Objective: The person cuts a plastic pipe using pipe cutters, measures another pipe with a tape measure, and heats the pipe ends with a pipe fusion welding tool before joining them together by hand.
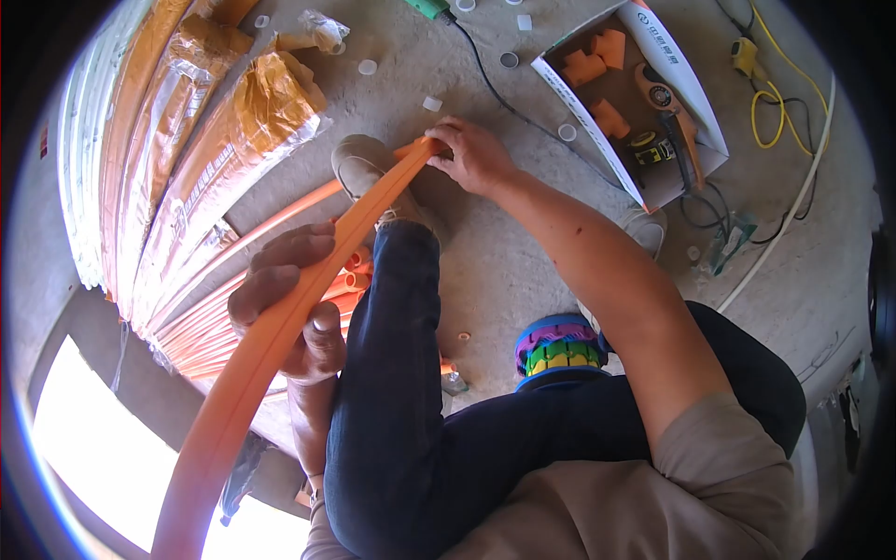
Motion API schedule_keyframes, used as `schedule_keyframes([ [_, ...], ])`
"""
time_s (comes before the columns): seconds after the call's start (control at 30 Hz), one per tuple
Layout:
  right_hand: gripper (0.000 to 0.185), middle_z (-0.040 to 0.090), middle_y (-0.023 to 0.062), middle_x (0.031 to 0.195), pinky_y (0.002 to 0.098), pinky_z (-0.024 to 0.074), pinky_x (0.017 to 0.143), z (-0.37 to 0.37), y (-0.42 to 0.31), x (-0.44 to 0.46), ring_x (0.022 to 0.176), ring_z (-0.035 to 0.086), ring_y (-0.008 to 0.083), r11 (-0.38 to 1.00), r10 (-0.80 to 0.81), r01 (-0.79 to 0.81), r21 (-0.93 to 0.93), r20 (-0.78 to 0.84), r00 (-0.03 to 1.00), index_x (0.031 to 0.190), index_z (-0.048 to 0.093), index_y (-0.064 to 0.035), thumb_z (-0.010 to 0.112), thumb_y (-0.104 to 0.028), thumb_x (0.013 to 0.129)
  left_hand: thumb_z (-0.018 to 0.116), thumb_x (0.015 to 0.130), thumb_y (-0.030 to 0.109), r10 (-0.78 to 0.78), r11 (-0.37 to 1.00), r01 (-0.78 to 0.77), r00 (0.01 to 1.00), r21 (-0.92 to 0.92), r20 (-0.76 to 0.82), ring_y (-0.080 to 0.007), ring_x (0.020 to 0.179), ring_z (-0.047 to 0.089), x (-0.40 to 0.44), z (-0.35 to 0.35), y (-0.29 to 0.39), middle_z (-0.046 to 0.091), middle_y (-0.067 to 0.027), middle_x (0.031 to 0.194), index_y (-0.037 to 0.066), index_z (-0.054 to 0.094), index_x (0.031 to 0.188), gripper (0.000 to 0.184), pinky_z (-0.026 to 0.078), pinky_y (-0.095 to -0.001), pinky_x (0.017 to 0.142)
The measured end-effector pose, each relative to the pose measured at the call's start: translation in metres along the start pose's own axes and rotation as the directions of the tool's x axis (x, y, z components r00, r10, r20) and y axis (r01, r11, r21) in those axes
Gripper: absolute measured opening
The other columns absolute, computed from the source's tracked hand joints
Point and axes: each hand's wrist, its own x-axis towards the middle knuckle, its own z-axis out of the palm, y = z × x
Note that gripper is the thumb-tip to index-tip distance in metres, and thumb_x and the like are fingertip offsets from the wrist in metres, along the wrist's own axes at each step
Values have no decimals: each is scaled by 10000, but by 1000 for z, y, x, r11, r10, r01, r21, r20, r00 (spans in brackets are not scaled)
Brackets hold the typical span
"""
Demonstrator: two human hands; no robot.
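Observation:
A long orange pipe (271,345) slants across the view, from the lower left up to its far end near the middle top. My left hand (289,299) is wrapped round its near stretch, fingers on one side and thumb on the other. At the far end, my right hand (471,154) grips the pipe's tip between thumb and fingers. The tip passes just above a shoe (362,163) on the floor. Below and behind my left hand lie several more orange pipes (210,327), partly hidden by the hand and the held pipe.
Wrapped pipe bundles (215,177) lie at the left. A white-sided box (597,126) holds orange fittings (585,67) and an orange-and-black tool (667,103). Black cord (504,93) and yellow cable (770,131) run over the floor. A colourful stool (560,350) stands under my legs.

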Motion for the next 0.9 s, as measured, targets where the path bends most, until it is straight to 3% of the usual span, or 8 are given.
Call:
schedule_keyframes([
  [0.3, 295, 641, 85, 1105, 396, 522, 895, -3, -2, 3, 1016, 646, 305, 996, 62, -64, 61, 36, 997, 1101, 651, -71, 747, -121, 827, 651, 966, 296, 0, 1000, -1, 1000, -17, -20, -375, 1056, 649, 0, 2, 0, 640, -240, 1089, 50, 447, 1214, 405, 519, -491, 943],
  [0.5, 320, 643, 103, 1126, 401, 517, 902, -1, 6, 2, 1027, 641, 319, 999, -24, 26, 27, -61, 998, 1126, 644, -48, 746, -119, 831, 650, 967, 292, -9, 1000, 9, 1000, -13, -30, -378, 1058, 649, 0, 2, 1, 641, -240, 1089, 50, 446, 1216, 403, 521, -478, 929],
  [0.6, 322, 644, 107, 1140, 401, 515, 905, -3, 13, 4, 1035, 636, 321, 999, -5, 3, 52, 42, 999, 1128, 651, -33, 746, -130, 836, 650, 967, 291, 10, 999, -12, 999, -47, -43, -378, 1057, 649, -1, 3, -3, 642, -241, 1089, 49, 446, 1219, 405, 521, -477, 930],
  [0.73, 312, 644, 106, 1140, 401, 514, 903, -5, 14, 6, 1032, 636, 318, 994, 14, -19, 108, 49, 999, 1118, 667, -39, 751, -135, 833, 653, 965, 291, 20, 1000, -20, 1000, 2, -14, -375, 1056, 650, 1, 1, -1, 643, -241, 1086, 49, 446, 1223, 410, 523, -474, 927],
  [0.9, 287, 659, 110, 1094, 392, 521, 876, -10, 14, 8, 967, 654, 309, 999, -32, 31, 35, 43, 999, 1097, 683, -48, 754, -146, 837, 649, 967, 280, 13, 1000, -13, 1000, 4, -14, -367, 1051, 652, 1, 1, -2, 645, -241, 1086, 48, 447, 1224, 401, 524, -467, 920],
])
